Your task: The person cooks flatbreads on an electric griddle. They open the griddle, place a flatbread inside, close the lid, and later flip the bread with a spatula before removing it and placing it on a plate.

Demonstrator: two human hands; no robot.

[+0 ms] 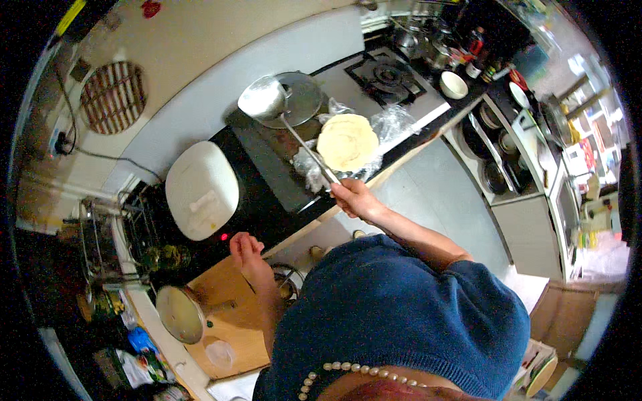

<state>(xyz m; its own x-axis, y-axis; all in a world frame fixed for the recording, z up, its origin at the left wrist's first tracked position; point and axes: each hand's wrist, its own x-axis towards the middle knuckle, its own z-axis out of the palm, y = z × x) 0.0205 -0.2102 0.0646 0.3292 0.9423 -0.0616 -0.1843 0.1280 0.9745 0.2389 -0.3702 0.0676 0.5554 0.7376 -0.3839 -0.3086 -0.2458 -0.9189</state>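
Note:
My right hand point(354, 199) is closed around the handle of a long-handled metal ladle point(262, 97) with a wide, shiny, shallow head. That head is over a round glass lid or pan point(302, 99) on the dark part of the cooktop. Close to the handle, a round pale yellow flatbread point(347, 142) rests on crumpled clear plastic wrap point(393, 123); whether it is one piece or a stack I cannot tell. My left hand point(247, 252) hovers by the counter's front edge, fingers curled together and slightly blurred. Anything inside them is hidden.
A white rounded-square plate-like thing point(200, 190) lies left, near a small red light. A pan with pale contents point(180, 314) and a clear container point(219, 354) sit on the wooden surface point(234, 294). At the far right are a gas burner point(388, 77) and a white bowl point(454, 85).

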